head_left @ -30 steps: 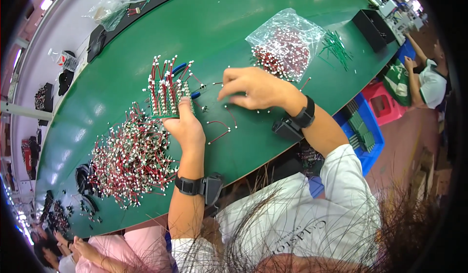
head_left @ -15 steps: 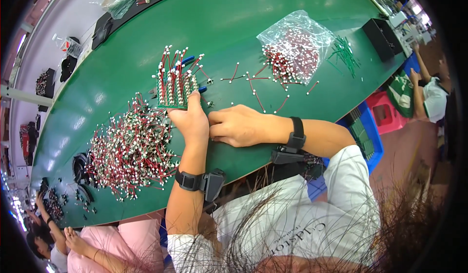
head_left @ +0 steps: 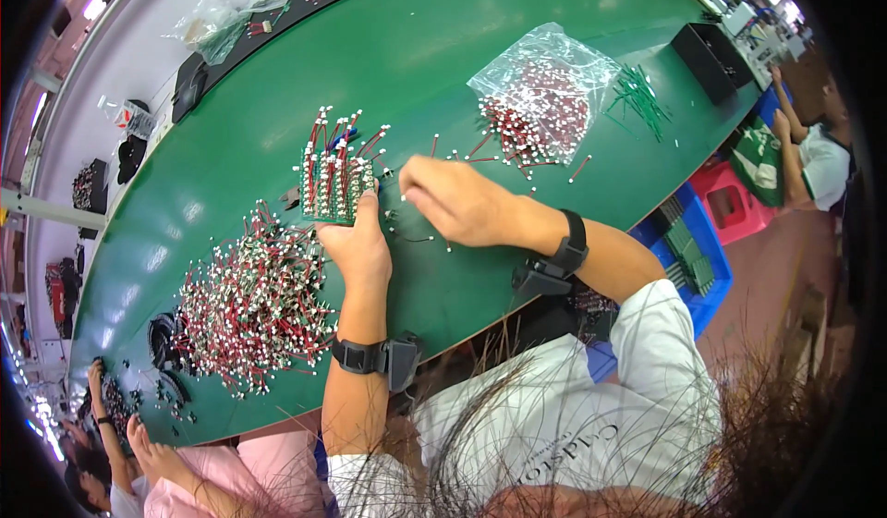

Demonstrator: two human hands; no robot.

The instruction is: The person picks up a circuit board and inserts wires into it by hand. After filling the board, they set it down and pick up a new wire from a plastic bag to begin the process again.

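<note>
My left hand (head_left: 358, 248) grips the near edge of a green circuit board panel (head_left: 319, 211), thumb on top. Rows of white connectors cover the panel, and red wires with white plugs stand up from it. Part of a blue-handled tool (head_left: 344, 137) shows behind the panel. Just to its right hovers my right hand (head_left: 462, 204), fingers curled together in a pinch. A small white bit shows at the fingertips, too small to name. Loose red wires (head_left: 480, 151) lie beyond that hand, which hides some of them.
Left of my forearm is a big heap of wired connectors (head_left: 254, 305). A clear bag (head_left: 545, 102) of red wires and green strips (head_left: 639, 102) lie far right, near a black box (head_left: 710, 60). A blue crate (head_left: 711, 268) stands beside the table. Co-workers sit at both sides.
My right hand has risen away from my left wrist to the panel's right side, now covering some loose wires. My left hand keeps its grip on the panel.
</note>
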